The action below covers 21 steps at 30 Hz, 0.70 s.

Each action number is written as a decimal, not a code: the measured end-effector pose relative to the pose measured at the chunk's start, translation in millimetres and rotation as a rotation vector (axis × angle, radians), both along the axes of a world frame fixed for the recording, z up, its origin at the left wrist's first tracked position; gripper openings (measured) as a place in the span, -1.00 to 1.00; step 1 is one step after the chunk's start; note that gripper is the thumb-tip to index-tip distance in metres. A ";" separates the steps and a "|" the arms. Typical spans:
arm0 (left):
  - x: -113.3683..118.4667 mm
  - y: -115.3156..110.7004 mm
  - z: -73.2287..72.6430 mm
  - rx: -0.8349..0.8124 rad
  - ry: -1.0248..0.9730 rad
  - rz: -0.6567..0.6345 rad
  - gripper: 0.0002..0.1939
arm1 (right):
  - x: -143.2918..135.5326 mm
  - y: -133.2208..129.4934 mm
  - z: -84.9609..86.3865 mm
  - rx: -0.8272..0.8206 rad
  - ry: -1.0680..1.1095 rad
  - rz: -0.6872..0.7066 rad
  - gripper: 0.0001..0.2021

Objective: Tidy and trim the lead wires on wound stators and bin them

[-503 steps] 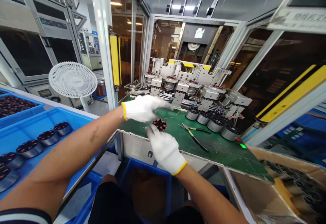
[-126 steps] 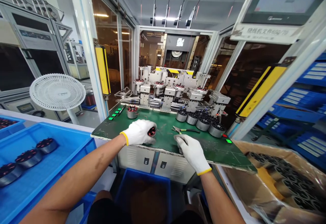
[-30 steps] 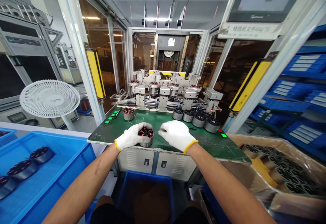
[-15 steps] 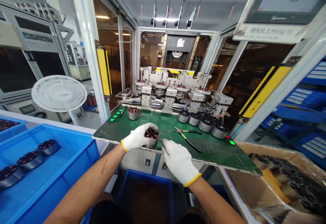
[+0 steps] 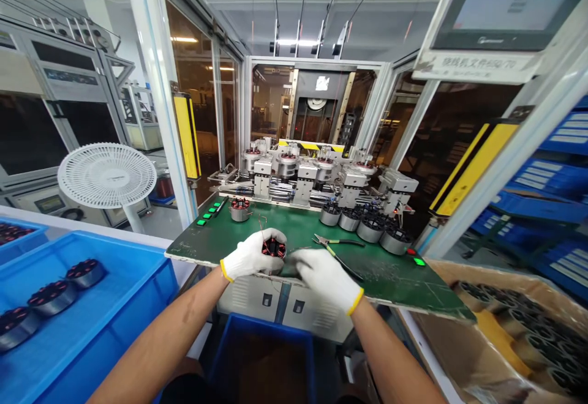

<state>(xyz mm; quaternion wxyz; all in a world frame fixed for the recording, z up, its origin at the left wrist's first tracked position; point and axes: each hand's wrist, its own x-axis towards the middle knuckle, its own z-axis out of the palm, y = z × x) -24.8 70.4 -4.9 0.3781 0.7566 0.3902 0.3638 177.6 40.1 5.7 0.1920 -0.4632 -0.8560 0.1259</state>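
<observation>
My left hand [image 5: 255, 253], in a white glove with a yellow cuff, is wrapped round a wound motor stator [image 5: 274, 248] at the front edge of the green bench. The stator has a grey metal ring, a black slotted core and reddish copper windings; loose wire ends stick up behind it. Just right of the stator is my gloved right hand [image 5: 327, 274], its fingertips smeared by motion, so its grip is unclear. A pair of yellow-and-black-handled cutting pliers [image 5: 337, 243] lies beyond my right hand. Another wound stator [image 5: 240, 209] stands at the bench's back left.
Several stators [image 5: 370, 228] line the back right of the green bench [image 5: 206, 242], before a winding machine [image 5: 305, 182]. Green buttons [image 5: 207, 215] sit at the left. A blue bin [image 5: 133, 294] with stators is left; a carton [image 5: 441, 330] of stators is right. A blue crate [image 5: 264, 355] stands below.
My right hand has turned flatter, with its fingers still beside the stator. Wire ends that pointed right of the stator no longer show there. The view has shifted slightly.
</observation>
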 end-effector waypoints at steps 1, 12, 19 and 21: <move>0.1 -0.2 0.4 -0.007 -0.004 -0.004 -0.59 | 4.4 11.0 2.4 -0.035 0.070 -0.055 -0.64; 0.4 -0.6 0.2 -0.023 -0.052 -0.007 -0.61 | 3.9 20.5 0.6 -0.062 0.410 -0.319 -0.66; 4.6 0.5 -2.2 -0.015 -0.086 0.006 -0.62 | -5.9 -33.9 3.1 0.232 0.200 -0.134 -0.62; 6.1 0.6 -2.6 -0.007 -0.096 0.016 -0.61 | -19.7 -31.5 -7.2 0.273 -0.010 -0.192 -0.58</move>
